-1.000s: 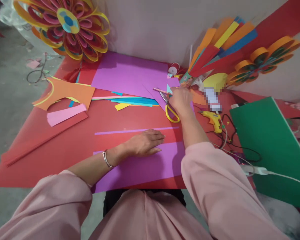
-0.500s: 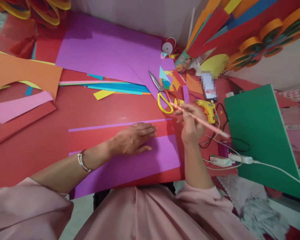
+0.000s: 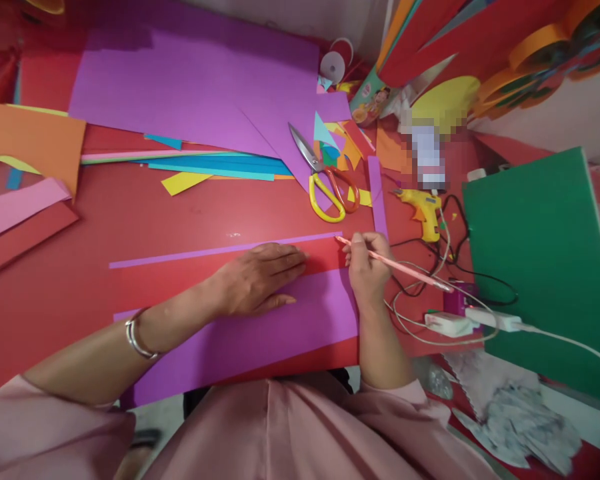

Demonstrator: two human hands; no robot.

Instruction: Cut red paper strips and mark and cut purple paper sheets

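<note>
My left hand (image 3: 263, 280) lies flat, palm down, on a red paper strip (image 3: 323, 259) that rests over a purple sheet (image 3: 280, 333). A narrow purple edge shows beyond the strip's far side. My right hand (image 3: 369, 270) is closed round a pink pencil (image 3: 410, 270), its tip at the right end of that narrow purple edge. Scissors (image 3: 325, 177) with one yellow and one orange handle lie beyond my right hand, blades partly over purple paper.
A yellow glue gun (image 3: 425, 210), cables and a white plug (image 3: 450, 325) lie at the right beside a green board (image 3: 540, 267). Large purple paper (image 3: 195, 73), coloured strips and an orange cut-out (image 3: 30, 143) lie at the back and left. A paper cup (image 3: 370, 100) holds coloured strips.
My right hand has come down towards me, bringing the pencil tip from beside the scissors to the edge of the papers. The view has shifted slightly; my left hand still rests on the strip.
</note>
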